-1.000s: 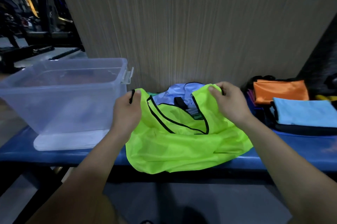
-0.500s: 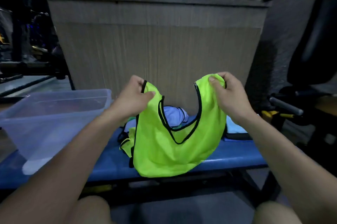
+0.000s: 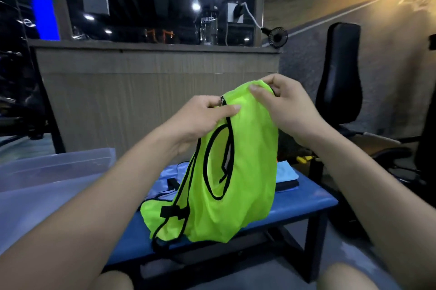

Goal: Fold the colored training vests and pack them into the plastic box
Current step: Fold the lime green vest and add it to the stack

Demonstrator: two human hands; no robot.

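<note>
A blue padded bench (image 3: pixel 306 204) runs across the lower middle. Behind the bench stands a wood-grain partition (image 3: pixel 146 91) topped by a ledge. On that ledge, toward its right end, sit a clear bottle (image 3: pixel 208 28) and a small black fan (image 3: pixel 278 37) with a white cable. A white wall socket (image 3: pixel 95 4) hangs above the ledge's left part. Right of the bench stands a black office chair (image 3: pixel 339 77).

Single head-worn view — looking forward and slightly down, close over both forearms. Near enough to crop the blue bench (image 3: pixel 306 207) at the frame's left — wide-angle, edges bowed.
</note>
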